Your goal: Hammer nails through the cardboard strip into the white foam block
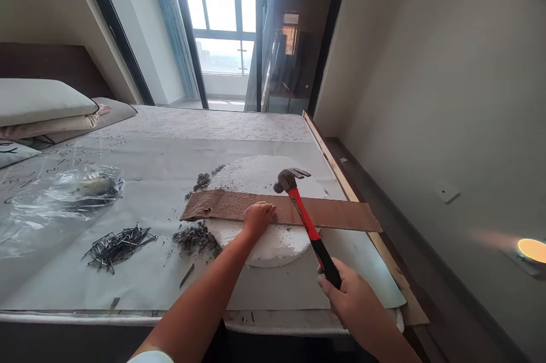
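The wide, pale patterned mattress (222, 124) spreads before you, and with the rough white round slab (277, 246) on it as your dial, the long flat brown board (335, 212) crosses from nine to three o'clock, while a crumpled clear plastic bag (63, 198) lies well apart at nine. Your right hand (352, 295), between four and five, is wrapped round the red-and-black claw hammer (305, 218), and your left hand (257, 219) sits on the board near the centre, fingertips together, whether pinching anything I cannot tell. Cluttering your left are a heap of dark metal nails (120, 246) at eight, grey crumbly debris (194, 238) against the slab's rim at eight and ten, and one loose dark nail (186, 275) at seven.
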`<state>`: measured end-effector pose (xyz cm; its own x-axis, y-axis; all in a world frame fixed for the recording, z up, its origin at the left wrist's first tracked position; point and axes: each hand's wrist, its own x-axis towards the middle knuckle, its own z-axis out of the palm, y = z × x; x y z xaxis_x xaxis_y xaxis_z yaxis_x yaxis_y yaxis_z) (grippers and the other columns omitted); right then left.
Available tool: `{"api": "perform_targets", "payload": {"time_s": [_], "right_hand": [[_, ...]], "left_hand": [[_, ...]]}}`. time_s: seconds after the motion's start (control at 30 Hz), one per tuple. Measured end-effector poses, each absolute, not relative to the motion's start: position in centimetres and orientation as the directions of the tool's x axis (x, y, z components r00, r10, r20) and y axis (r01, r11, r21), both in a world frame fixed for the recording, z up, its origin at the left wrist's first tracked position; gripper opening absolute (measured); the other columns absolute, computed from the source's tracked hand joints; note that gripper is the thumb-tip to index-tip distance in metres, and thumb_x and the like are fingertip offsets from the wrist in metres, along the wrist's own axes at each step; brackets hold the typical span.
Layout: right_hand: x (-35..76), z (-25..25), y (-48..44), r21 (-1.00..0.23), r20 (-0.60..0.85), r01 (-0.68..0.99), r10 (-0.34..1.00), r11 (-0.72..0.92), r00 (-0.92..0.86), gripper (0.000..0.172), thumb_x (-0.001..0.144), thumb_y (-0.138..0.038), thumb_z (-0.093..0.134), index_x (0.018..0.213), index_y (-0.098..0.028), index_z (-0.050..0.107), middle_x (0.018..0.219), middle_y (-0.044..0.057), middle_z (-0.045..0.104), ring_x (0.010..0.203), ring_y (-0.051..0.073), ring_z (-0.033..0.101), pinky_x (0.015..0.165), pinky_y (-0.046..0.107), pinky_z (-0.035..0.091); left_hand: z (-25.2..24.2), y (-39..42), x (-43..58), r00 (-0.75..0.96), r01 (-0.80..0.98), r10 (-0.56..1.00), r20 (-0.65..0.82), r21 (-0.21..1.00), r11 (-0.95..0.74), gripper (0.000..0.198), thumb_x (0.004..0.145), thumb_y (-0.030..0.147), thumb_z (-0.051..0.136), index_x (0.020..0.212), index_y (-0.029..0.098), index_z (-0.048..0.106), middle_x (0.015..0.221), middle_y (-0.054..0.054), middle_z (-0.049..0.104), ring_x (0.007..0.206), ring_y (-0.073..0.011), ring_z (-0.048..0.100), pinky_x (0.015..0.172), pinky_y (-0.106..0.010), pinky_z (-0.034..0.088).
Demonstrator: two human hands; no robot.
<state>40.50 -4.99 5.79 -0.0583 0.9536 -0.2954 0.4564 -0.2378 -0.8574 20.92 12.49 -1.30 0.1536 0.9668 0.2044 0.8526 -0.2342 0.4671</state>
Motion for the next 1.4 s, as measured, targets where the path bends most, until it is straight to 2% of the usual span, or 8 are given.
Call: {"api": "perform_targets", "payload": {"time_s": [0.17, 0.33, 0.53, 0.73, 0.87, 1.1, 1.23, 1.4], "right_hand": [[39.9, 6.5, -5.1, -0.804, -0.232, 0.570, 0.972, -0.171, -0.036, 0.014, 0.077, -0.037, 0.045, 0.079, -0.023, 0.049, 0.053, -0.005, 0.037, 0.049, 0.014, 0.038, 0.049, 0.027, 0.029], [39.5, 5.8, -4.6, -0.726, -0.346, 0.654, 0.935, -0.213, -0.081, 0.005, 0.075, -0.026, 0.045, 0.072, -0.022, 0.047, 0.055, -0.002, 0.041, 0.053, 0.016, 0.040, 0.052, 0.027, 0.030], [39.6, 5.8, -5.5, -0.751, -0.211, 0.642, 0.977, -0.153, -0.013, 0.013, 0.080, -0.034, 0.040, 0.080, -0.023, 0.047, 0.057, -0.002, 0.043, 0.053, 0.016, 0.040, 0.052, 0.028, 0.029], [39.3, 5.9, -4.7, -0.708, -0.311, 0.688, 0.945, -0.161, -0.099, 0.008, 0.076, -0.024, 0.043, 0.068, -0.021, 0.044, 0.063, 0.001, 0.049, 0.059, 0.016, 0.044, 0.055, 0.027, 0.034], [39.5, 6.3, -5.1, -0.722, -0.262, 0.673, 0.963, -0.159, -0.054, 0.015, 0.080, -0.034, 0.039, 0.078, -0.022, 0.047, 0.059, -0.001, 0.046, 0.053, 0.016, 0.042, 0.050, 0.027, 0.031], [39.1, 4.6, -4.3, -0.680, -0.307, 0.716, 0.948, -0.155, -0.087, 0.008, 0.074, -0.021, 0.043, 0.066, -0.021, 0.043, 0.064, 0.002, 0.052, 0.060, 0.016, 0.047, 0.056, 0.027, 0.034], [39.1, 4.3, -4.0, -0.676, -0.286, 0.725, 0.954, -0.134, -0.090, 0.008, 0.075, -0.021, 0.041, 0.067, -0.021, 0.043, 0.065, 0.002, 0.053, 0.061, 0.016, 0.047, 0.056, 0.027, 0.034], [39.1, 4.9, -4.4, -0.718, -0.273, 0.678, 0.960, -0.159, -0.064, 0.008, 0.077, -0.027, 0.042, 0.071, -0.022, 0.045, 0.058, -0.001, 0.047, 0.053, 0.015, 0.043, 0.050, 0.027, 0.032]], "left_hand": [[-1.7, 12.6, 20.9, 0.148, 0.864, 0.969, 0.198, 0.452, -0.224, 0.038, 0.086, 0.034, 0.041, 0.063, 0.016, 0.065, 0.071, -0.006, 0.062, 0.065, -0.0138, 0.052, 0.055, -0.025, 0.029], [-2.1, 12.4, 20.8, 0.132, 0.875, 0.971, 0.197, 0.437, -0.208, 0.037, 0.086, 0.035, 0.042, 0.068, 0.016, 0.068, 0.074, -0.006, 0.063, 0.067, -0.0145, 0.054, 0.058, -0.026, 0.031], [-1.9, 12.1, 20.9, 0.158, 0.885, 0.968, 0.194, 0.408, -0.226, 0.037, 0.086, 0.034, 0.042, 0.068, 0.015, 0.069, 0.076, -0.008, 0.064, 0.067, -0.0159, 0.056, 0.059, -0.027, 0.035], [-2.1, 12.0, 20.8, 0.163, 0.887, 0.968, 0.190, 0.402, -0.228, 0.034, 0.086, 0.031, 0.043, 0.071, 0.016, 0.070, 0.075, -0.008, 0.064, 0.071, -0.0164, 0.058, 0.061, -0.025, 0.038], [-2.3, 11.9, 20.6, 0.207, 0.872, 0.950, 0.235, 0.395, -0.288, 0.037, 0.086, 0.029, 0.040, 0.069, 0.015, 0.070, 0.074, -0.009, 0.064, 0.072, -0.0173, 0.058, 0.061, -0.026, 0.040], [-1.6, 12.0, 19.2, 0.054, 0.613, 0.944, 0.326, 0.735, -0.289, 0.035, 0.071, 0.016, 0.046, 0.096, 0.017, 0.070, 0.081, -0.005, 0.066, 0.072, -0.0140, 0.058, 0.065, -0.023, 0.043], [-0.5, 11.6, 18.3, -0.119, 0.334, 0.952, 0.283, 0.914, -0.231, 0.035, 0.068, 0.016, 0.044, 0.091, 0.013, 0.069, 0.077, -0.005, 0.065, 0.062, -0.0114, 0.055, 0.056, -0.022, 0.042], [1.4, 10.0, 16.0, -0.207, 0.166, 0.945, 0.252, 0.961, -0.220, 0.026, 0.068, 0.019, 0.042, 0.077, 0.013, 0.066, 0.056, 0.000, 0.056, 0.045, -0.0076, 0.041, 0.044, -0.020, 0.032]]}}
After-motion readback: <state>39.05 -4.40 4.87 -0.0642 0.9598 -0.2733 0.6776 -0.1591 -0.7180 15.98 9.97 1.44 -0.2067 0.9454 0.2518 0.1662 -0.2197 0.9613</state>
